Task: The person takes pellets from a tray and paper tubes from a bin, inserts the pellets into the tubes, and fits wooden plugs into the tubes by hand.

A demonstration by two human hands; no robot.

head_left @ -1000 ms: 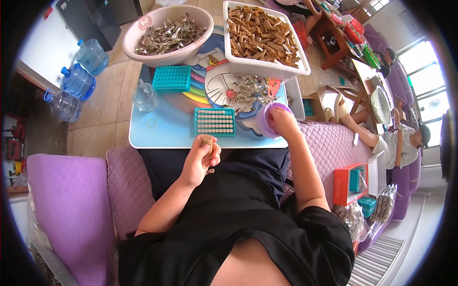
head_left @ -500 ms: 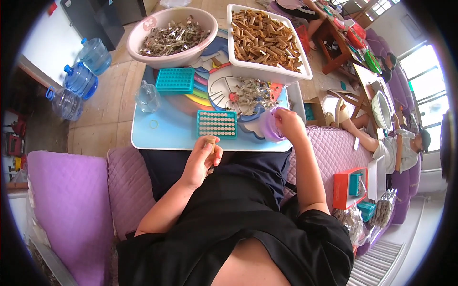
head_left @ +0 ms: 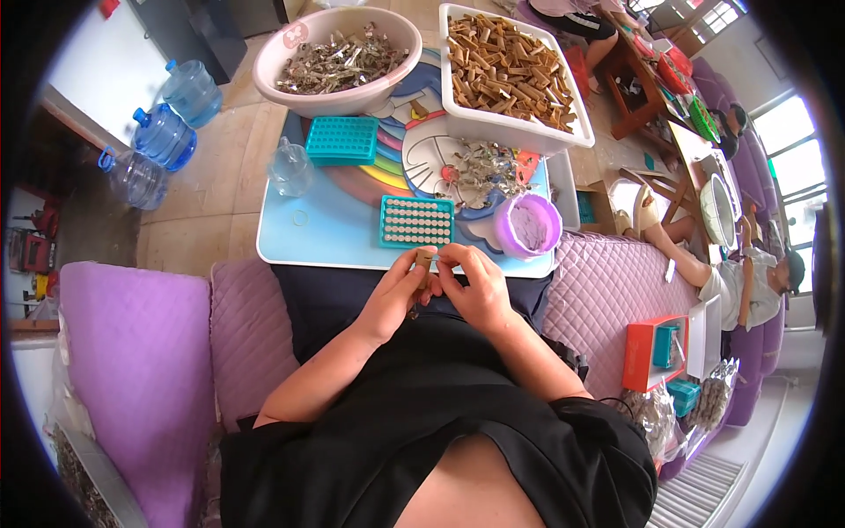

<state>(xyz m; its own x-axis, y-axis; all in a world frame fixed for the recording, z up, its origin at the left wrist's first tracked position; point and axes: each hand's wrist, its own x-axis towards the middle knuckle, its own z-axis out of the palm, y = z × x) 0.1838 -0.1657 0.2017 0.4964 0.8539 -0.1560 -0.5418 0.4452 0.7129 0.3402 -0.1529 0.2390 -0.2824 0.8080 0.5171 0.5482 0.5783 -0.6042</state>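
Note:
My left hand [head_left: 393,301] is closed around a short brown cardboard tube [head_left: 425,256], held upright above my lap at the table's near edge. Close beside it, my right hand [head_left: 478,289] pinches at the tube's top; a tiny pale bit shows at its fingertips, too small to name. Just beyond them lies a teal rack [head_left: 417,245] filled with rows of round pale-topped pieces. To its right stands a purple tub [head_left: 555,231] with whitish contents. Behind the tub is a loose heap of silvery strips [head_left: 489,171].
A second teal rack [head_left: 341,141] and a clear plastic jug [head_left: 290,169] sit on the table's left. At the back are a pink basin [head_left: 269,86] of silvery strips and a white bin [head_left: 519,129] of brown tubes. Another person [head_left: 748,286] sits at right.
My right hand has left the purple tub and come in to the tube. My left hand still holds the tube, now slightly farther right in the picture. The view has shifted a little.

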